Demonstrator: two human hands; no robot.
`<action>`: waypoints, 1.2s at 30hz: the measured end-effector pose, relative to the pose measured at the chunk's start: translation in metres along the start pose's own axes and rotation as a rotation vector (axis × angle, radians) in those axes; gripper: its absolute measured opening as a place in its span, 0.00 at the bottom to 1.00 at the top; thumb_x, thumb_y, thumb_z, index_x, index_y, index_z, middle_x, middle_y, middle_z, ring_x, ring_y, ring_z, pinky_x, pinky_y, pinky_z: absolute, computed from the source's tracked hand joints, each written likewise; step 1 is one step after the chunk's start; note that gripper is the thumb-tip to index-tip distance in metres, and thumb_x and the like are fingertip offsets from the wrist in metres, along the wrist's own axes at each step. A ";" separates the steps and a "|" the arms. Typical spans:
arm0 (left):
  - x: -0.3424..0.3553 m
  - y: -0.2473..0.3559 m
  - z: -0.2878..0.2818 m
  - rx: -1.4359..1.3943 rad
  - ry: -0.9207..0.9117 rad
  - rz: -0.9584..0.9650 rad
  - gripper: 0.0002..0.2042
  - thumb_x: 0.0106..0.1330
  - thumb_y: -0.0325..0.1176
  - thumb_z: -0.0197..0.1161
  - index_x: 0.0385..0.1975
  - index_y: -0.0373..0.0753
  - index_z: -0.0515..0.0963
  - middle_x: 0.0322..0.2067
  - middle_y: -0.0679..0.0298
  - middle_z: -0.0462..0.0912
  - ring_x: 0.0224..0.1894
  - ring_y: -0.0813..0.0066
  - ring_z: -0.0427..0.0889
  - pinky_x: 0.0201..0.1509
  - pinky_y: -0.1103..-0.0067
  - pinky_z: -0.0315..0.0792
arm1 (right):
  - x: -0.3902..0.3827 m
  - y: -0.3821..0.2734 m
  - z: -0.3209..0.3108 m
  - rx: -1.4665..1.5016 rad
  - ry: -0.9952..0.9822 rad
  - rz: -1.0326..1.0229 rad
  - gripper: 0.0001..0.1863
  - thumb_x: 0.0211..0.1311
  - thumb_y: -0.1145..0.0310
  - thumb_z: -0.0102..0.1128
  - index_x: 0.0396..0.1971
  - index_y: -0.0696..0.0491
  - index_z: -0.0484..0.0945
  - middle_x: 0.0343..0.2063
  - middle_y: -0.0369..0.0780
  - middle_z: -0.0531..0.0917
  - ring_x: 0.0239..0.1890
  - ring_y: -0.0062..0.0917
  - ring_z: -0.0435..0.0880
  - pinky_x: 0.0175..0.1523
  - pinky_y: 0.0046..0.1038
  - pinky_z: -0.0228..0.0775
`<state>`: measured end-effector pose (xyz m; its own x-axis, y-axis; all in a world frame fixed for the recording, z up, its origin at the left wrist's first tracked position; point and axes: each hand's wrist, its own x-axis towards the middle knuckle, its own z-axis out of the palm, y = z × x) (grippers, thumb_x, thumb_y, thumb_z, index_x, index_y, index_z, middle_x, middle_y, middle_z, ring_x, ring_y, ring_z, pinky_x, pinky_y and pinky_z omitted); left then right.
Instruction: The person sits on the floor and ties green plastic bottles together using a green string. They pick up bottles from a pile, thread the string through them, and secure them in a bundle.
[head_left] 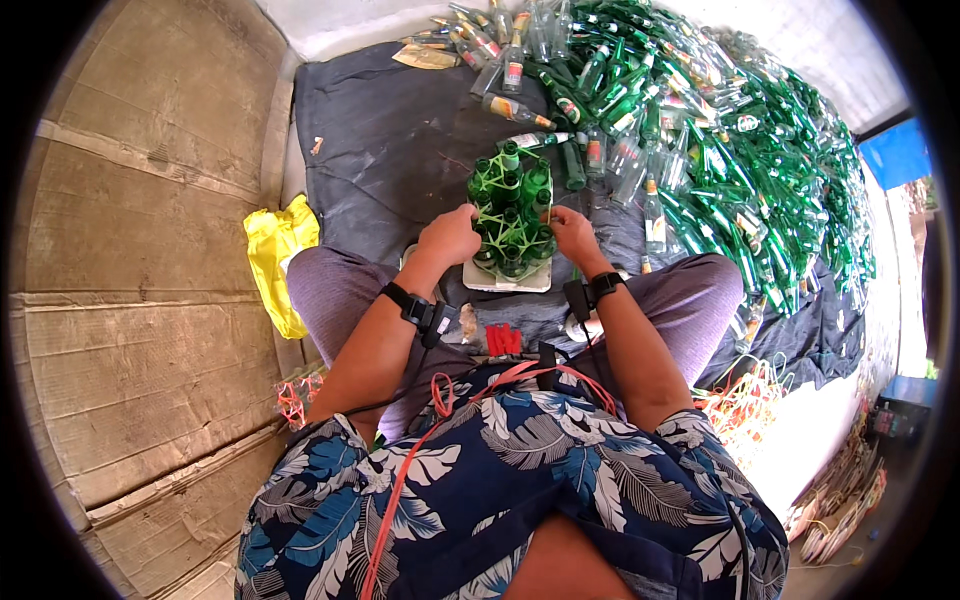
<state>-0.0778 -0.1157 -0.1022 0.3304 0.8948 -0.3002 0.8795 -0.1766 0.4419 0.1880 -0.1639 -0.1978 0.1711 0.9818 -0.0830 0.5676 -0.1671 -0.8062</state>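
Between my knees, several green glass bottles [510, 212] stand upright in a tight cluster. A pale green plastic strap [494, 184] loops around and between their necks. The cluster rests on a white slab [507, 281]. My left hand [452, 238] is closed at the cluster's left side, its fingertips pinching at the strap. On the opposite side my right hand [574, 236] is closed too, thumb and fingers at the strap's edge. The exact grip of both hands is partly hidden. Red strips [503, 339] lie in front of me, near my lap.
A big heap of loose green and clear bottles [700, 150] spreads across the far right. A dark sheet [380, 150] covers the floor. At left are a yellow bag [280, 262] and cardboard panels [150, 220]. Tangled straps [745, 405] lie right of my knee.
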 end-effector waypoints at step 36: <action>0.016 0.013 -0.020 0.008 0.140 -0.056 0.27 0.56 0.31 0.60 0.60 0.43 0.72 0.44 0.48 0.85 0.48 0.48 0.83 0.51 0.58 0.76 | -0.049 -0.046 0.051 -0.111 -0.122 -0.047 0.19 0.62 0.67 0.53 0.53 0.50 0.82 0.39 0.52 0.85 0.41 0.45 0.85 0.47 0.38 0.75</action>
<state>-0.0677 -0.0957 -0.0838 0.2303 0.9518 -0.2026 0.8980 -0.1277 0.4210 0.1127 -0.2002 -0.1865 0.0467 0.9914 -0.1224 0.6592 -0.1227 -0.7419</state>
